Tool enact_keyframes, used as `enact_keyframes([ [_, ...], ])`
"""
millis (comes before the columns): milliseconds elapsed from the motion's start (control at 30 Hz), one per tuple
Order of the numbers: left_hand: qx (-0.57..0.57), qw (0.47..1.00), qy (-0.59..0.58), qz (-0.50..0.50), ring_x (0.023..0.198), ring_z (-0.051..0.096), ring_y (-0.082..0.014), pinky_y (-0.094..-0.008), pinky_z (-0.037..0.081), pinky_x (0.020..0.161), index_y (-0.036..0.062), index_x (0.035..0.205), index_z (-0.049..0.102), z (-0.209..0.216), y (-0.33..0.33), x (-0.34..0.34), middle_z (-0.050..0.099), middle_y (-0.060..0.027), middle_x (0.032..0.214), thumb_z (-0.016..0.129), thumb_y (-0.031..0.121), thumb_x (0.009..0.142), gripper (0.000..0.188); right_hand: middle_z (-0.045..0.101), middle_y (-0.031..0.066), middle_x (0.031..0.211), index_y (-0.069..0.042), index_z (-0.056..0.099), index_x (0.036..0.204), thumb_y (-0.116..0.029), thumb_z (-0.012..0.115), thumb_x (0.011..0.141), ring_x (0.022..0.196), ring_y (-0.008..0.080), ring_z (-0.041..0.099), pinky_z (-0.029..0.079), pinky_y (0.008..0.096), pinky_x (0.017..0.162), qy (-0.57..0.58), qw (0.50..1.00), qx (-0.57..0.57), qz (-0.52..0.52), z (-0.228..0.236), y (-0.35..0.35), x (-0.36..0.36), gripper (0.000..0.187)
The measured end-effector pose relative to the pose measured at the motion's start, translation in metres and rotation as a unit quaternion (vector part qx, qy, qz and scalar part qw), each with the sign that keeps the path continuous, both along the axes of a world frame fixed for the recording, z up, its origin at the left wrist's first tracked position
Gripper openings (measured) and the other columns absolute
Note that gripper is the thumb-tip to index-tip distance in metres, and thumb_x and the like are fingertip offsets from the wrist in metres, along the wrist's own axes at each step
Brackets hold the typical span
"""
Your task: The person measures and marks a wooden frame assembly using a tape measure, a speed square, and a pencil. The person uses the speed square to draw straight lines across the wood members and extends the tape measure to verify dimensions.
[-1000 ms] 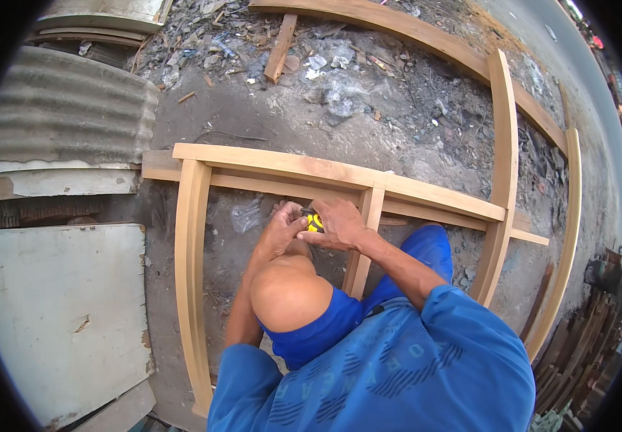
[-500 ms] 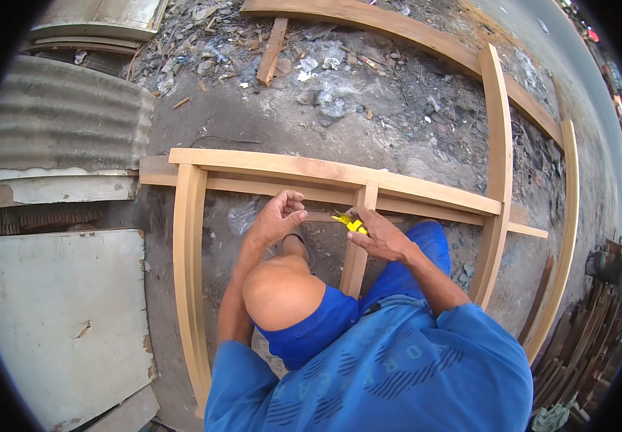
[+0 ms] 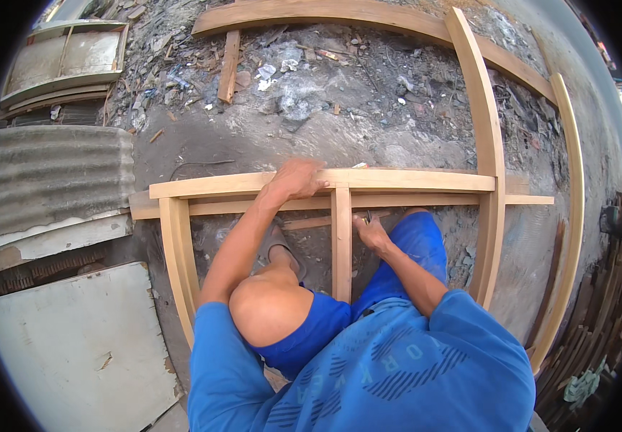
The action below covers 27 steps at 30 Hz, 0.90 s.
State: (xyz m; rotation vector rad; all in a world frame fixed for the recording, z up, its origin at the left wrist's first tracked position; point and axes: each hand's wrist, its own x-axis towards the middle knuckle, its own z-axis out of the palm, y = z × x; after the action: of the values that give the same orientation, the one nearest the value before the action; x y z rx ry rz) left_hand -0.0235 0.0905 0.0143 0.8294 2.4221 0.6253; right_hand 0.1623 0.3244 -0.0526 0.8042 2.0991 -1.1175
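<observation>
A pale wooden frame lies across in front of me, its top rail point(image 3: 239, 185) meeting a short middle post point(image 3: 341, 245). My left hand point(image 3: 298, 178) is at that rail, just left of the post joint. Its thumb shows on the near side, but its fingers are smeared by motion. Lower down, to the right of the post, my right hand point(image 3: 373, 235) is closed round a small yellow-and-black hand tool point(image 3: 367, 218). Most of the tool is hidden by the hand, so its exact kind is unclear.
A long upright timber point(image 3: 489, 122) crosses the frame's right end, and another beam point(image 3: 325, 10) lies beyond. Corrugated sheets point(image 3: 52, 169) and a pale worn panel point(image 3: 73, 345) lie at left. Rubble point(image 3: 289, 79) covers the far ground; wood strips point(image 3: 599, 317) are heaped at right.
My left hand has moved up and right onto the top rail. My right hand, with the yellow tool, has come away from the middle post and slightly right. The view has shifted.
</observation>
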Motion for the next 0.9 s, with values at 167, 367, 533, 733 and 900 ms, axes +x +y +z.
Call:
enact_keyframes([
  [167, -0.136, 0.987, -0.073, 0.038, 0.130, 0.059, -0.0349, -0.0571, 0.040, 0.108, 0.0162, 0.140, 0.062, 0.024, 0.043, 0.010, 0.067, -0.0140, 0.135, 0.071, 0.064, 0.084, 0.074, 0.057, 0.0445, 0.130, 0.018, 0.038, 0.143, -0.055, 0.055, 0.099, 0.127, 0.0531, 0.056, 0.046, 0.0497, 0.106, -0.041, 0.996, 0.074, 0.039, -0.001, 0.017, 0.007, 0.086],
  [367, -0.152, 0.983, -0.094, 0.044, 0.133, 0.054, -0.0358, -0.0606, 0.034, 0.111, 0.0213, 0.144, 0.059, 0.025, 0.051, 0.005, 0.066, -0.0114, 0.138, 0.071, 0.064, 0.084, 0.074, 0.069, 0.0363, 0.113, 0.016, 0.066, 0.112, -0.037, 0.060, 0.101, 0.106, 0.0432, 0.071, 0.054, 0.0471, 0.087, 0.000, 0.991, 0.074, -0.108, -0.050, -0.001, -0.008, 0.054],
  [533, -0.168, 0.979, -0.118, 0.016, 0.127, 0.060, -0.0390, -0.0560, 0.046, 0.104, 0.0235, 0.144, 0.060, 0.015, 0.037, -0.005, 0.069, -0.0139, 0.133, 0.066, 0.053, 0.092, 0.060, 0.072, 0.0225, 0.090, 0.013, 0.070, 0.104, -0.036, 0.062, 0.101, 0.080, 0.0281, 0.070, 0.053, 0.0449, 0.069, -0.081, 0.948, -0.047, -0.303, -0.038, -0.039, -0.008, 0.051],
  [733, -0.101, 0.987, -0.124, 0.027, 0.117, 0.065, -0.0430, -0.0510, 0.050, 0.103, 0.0278, 0.138, 0.065, 0.013, 0.038, -0.010, 0.073, -0.0173, 0.121, 0.064, 0.046, 0.095, 0.047, 0.072, 0.0184, 0.105, 0.004, 0.065, 0.123, -0.034, 0.060, 0.104, 0.082, 0.0310, 0.070, 0.055, 0.0462, 0.063, -0.109, 0.872, -0.144, -0.455, -0.072, -0.029, -0.007, 0.042],
  [900, -0.117, 0.984, -0.129, 0.038, 0.121, 0.064, -0.0414, -0.0504, 0.049, 0.106, 0.0301, 0.141, 0.063, 0.010, 0.025, -0.006, 0.071, -0.0167, 0.125, 0.064, 0.043, 0.095, 0.048, 0.071, 0.0208, 0.095, 0.008, 0.070, 0.100, -0.025, 0.062, 0.101, 0.078, 0.0297, 0.070, 0.056, 0.0451, 0.063, -0.075, 0.885, -0.106, -0.446, -0.042, -0.049, -0.014, 0.034],
])
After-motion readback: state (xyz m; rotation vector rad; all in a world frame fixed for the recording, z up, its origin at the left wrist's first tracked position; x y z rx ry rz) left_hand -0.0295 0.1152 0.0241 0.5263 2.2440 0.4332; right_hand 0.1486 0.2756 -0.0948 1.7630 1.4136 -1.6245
